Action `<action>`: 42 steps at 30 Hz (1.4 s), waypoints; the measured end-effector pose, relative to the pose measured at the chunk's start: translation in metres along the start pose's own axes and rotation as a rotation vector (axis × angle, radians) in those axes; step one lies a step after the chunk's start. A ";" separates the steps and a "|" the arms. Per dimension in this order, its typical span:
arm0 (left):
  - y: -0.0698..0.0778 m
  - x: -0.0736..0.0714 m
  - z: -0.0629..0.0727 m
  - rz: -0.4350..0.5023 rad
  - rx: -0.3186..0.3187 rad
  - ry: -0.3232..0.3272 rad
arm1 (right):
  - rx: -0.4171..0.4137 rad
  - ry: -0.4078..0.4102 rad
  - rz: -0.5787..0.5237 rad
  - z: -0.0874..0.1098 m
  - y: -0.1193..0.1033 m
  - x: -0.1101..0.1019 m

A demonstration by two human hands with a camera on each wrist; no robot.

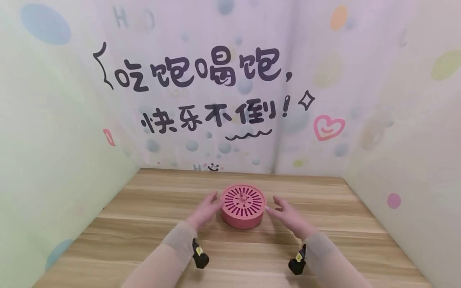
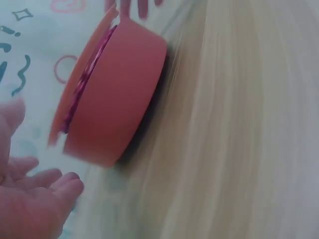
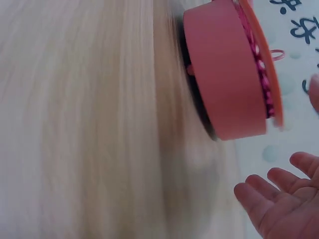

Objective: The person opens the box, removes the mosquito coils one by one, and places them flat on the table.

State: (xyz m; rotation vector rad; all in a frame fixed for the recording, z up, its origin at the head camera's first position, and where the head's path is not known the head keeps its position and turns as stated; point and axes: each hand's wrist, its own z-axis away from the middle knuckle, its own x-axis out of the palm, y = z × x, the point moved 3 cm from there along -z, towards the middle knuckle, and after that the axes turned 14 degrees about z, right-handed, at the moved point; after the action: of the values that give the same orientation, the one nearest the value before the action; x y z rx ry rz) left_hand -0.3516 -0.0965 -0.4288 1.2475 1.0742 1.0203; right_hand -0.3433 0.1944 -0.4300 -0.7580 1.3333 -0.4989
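A round pink box (image 1: 243,222) with a slotted lid (image 1: 234,200) stands on the wooden table. On top of the lid is a small raised knob (image 1: 243,197). My left hand (image 1: 207,210) is at the box's left side, fingers relaxed; the left wrist view shows a gap between this hand (image 2: 37,199) and the pink wall (image 2: 117,89). Opposite it, my right hand (image 1: 289,218) reaches toward the right side with fingers spread. In the right wrist view that hand (image 3: 284,194) is apart from the box (image 3: 227,69). Under the lid's rim runs a dark magenta strip (image 3: 264,79).
Wood-grain table (image 1: 162,192) surrounds the box. Behind stands a pale printed wall (image 1: 216,152) with dark lettering, and plain side walls with coloured dots close in left and right. Each wrist carries a black camera (image 1: 200,256).
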 end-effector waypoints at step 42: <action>-0.033 0.029 0.001 0.500 0.050 0.140 | 0.028 0.131 -0.579 -0.015 -0.009 0.053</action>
State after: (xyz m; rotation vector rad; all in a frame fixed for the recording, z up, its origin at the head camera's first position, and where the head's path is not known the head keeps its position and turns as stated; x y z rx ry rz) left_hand -0.3445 -0.0700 -0.4630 1.5457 0.9138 1.4828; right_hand -0.3475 0.1474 -0.4594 -1.1077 1.2123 -1.0377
